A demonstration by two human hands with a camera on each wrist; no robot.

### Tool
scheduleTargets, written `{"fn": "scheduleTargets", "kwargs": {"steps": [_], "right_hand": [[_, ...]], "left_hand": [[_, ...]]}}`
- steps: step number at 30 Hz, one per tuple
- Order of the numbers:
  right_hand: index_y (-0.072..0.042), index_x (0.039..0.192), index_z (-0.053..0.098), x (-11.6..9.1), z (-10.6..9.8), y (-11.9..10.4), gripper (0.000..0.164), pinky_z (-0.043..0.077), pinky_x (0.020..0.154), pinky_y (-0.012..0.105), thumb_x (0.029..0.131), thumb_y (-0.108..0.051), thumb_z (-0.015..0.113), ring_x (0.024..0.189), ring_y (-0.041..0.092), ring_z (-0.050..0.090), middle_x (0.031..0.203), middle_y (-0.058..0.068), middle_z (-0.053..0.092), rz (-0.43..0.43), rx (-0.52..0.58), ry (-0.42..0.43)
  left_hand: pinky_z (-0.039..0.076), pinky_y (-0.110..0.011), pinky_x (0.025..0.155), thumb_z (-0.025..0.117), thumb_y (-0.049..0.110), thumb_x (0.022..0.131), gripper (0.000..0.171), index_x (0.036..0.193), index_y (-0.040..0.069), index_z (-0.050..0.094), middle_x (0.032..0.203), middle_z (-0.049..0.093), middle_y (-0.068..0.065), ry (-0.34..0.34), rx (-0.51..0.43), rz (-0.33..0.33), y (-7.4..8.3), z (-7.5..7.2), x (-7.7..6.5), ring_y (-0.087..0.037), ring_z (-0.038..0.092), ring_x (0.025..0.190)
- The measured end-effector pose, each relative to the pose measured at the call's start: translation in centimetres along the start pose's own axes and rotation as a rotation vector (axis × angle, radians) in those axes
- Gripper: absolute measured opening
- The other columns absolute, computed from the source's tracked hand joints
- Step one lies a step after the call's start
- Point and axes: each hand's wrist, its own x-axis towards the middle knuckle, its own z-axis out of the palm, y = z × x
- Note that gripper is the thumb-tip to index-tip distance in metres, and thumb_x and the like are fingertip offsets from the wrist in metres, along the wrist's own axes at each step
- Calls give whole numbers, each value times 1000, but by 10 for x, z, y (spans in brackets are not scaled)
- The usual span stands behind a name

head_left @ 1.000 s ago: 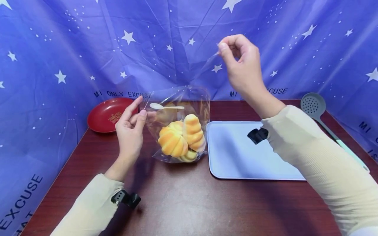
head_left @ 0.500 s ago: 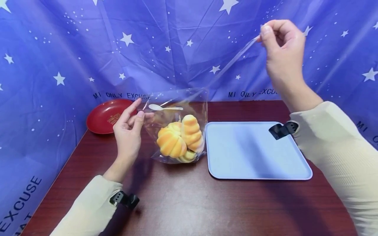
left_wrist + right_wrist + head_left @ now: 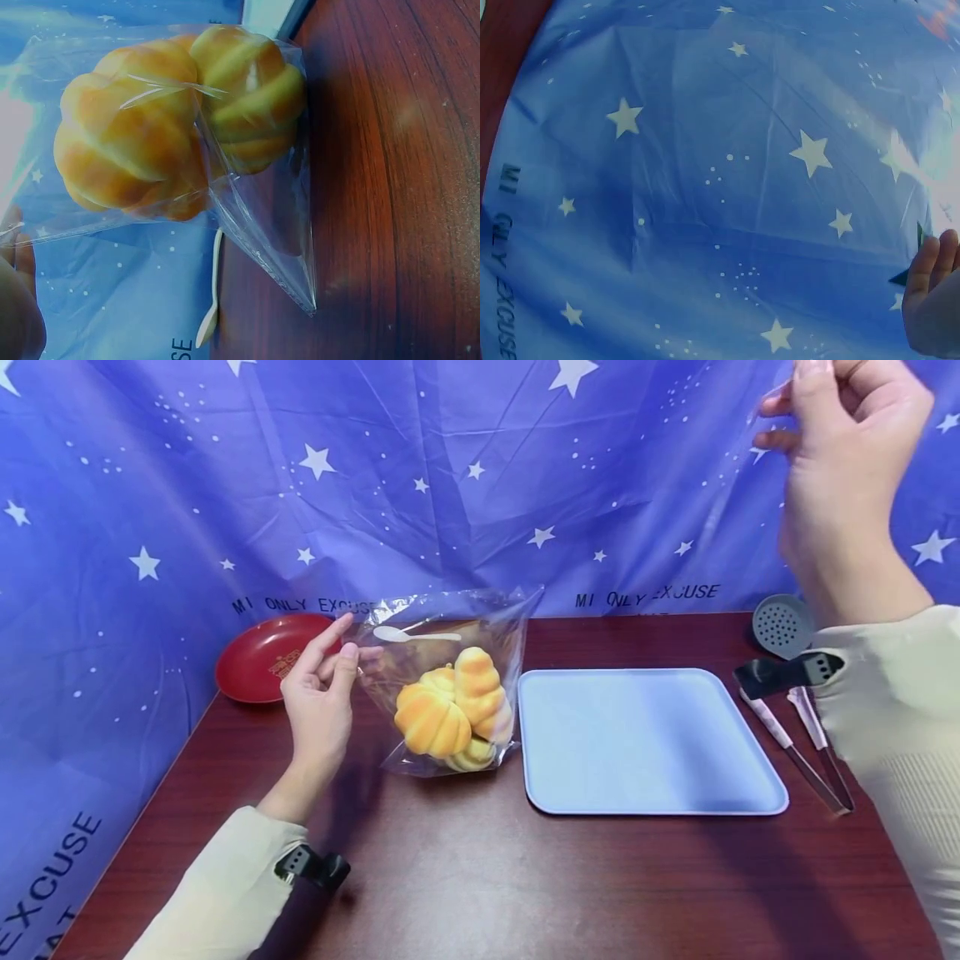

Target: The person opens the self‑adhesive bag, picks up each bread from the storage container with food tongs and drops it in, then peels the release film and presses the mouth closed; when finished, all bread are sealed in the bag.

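A clear plastic bag (image 3: 375, 752) stands on the table with ridged, golden bread rolls (image 3: 433, 718) inside, which also fill much of the left wrist view. My left hand (image 3: 318, 706) pinches the bag's upper left side between thumb and fingers. High at the top right, my right hand (image 3: 847, 452) pinches a thin clear strip (image 3: 767, 406), hard to see against the curtain. Only the fingers of my right hand (image 3: 934, 292) show at the edge of the right wrist view. A pale spoon (image 3: 210, 300) lies behind the bag and shows through it in the head view.
A light blue tray (image 3: 645, 743) lies right of the bag. Beyond it are a grey skimmer (image 3: 783, 627) and metal tongs (image 3: 808, 747), partly hidden by the right forearm. A red plate (image 3: 251, 668) leans at the back left, against a star-printed curtain (image 3: 450, 485).
My right hand has moved up and far to the right, drawing the clear strip away from the bag's top. The tongs have come into view. My left hand stays at the bag.
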Motion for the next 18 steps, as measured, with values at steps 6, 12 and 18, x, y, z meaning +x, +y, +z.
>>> {"fn": "scheduleTargets", "kwargs": {"steps": [6,12,18], "right_hand": [[12,92,70,-30,2,-1,13,55,62,23,89,1,76,66,21,62,75,13,66,-29,-154,-274],[0,99,75,-80,5,-4,11,52,65,18,97,-9,69,70,13,63,87,2,71,-18,-640,-587],[-4,102,72,-131,1,13,7,53,65,21,98,-8,67,76,14,65,85,0,70,67,-739,-874]], "left_hand": [[54,-18,74,62,3,101,33,133,-2,65,89,78,-1,-11,2,5,1,-1,1,-11,75,84],[57,-22,83,61,1,100,31,131,-2,65,90,78,-4,-27,-45,-8,3,0,0,-14,75,85],[57,-23,83,61,2,100,32,131,-2,65,90,78,-3,-35,-27,7,1,-2,1,-14,75,85]]}}
